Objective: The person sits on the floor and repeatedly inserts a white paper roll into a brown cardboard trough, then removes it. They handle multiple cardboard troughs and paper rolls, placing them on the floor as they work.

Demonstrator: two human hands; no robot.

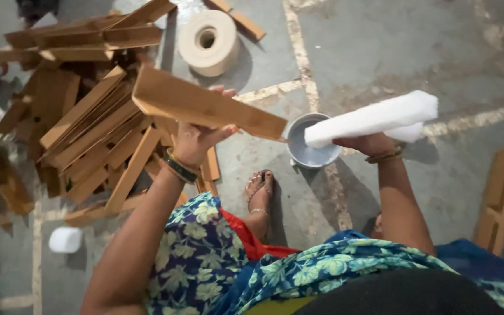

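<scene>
My left hand (196,137) holds a long folded brown cardboard piece (205,105) raised over the floor, its right end pointing toward a small grey bowl (310,151) with whitish liquid. My right hand (368,143) grips a white foam block (374,118) whose left end dips over the bowl. The bowl stands on the concrete floor just beyond my sandalled foot (261,189).
A large heap of similar brown cardboard pieces (88,116) lies at the left. A roll of brown tape (208,41) sits behind it. More cardboard pieces (500,198) lie at the right, and a small white foam piece (65,239) at lower left.
</scene>
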